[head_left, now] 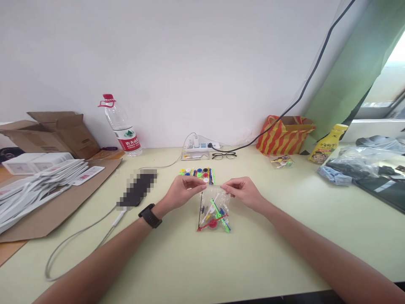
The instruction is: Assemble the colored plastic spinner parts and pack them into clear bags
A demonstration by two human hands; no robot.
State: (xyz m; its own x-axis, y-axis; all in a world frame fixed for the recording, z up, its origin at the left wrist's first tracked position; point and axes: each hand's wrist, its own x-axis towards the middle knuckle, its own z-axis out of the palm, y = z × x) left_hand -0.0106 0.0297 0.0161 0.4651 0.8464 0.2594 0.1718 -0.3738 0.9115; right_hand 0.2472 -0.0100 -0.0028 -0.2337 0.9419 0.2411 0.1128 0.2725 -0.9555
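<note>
1. above the pale yellow-green tabletop [177,266], both bare forearms [122,245] reach forward from the lower corners, angling inward toward the middle.
2. the left hand [182,192], a black wristband [150,215] at its wrist, pinches the top left corner of a clear plastic bag [206,195] between thumb and forefinger.
3. the right hand [245,193] mirrors it, pinching near the top right corner.
4. between them sits the bag, multicoloured plastic arrow-shaped pieces [213,223] inside; whether it touches the tabletop is unclear.

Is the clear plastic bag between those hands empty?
No, it has contents: red, green and white arrow spinners show through the clear plastic bag.
</note>
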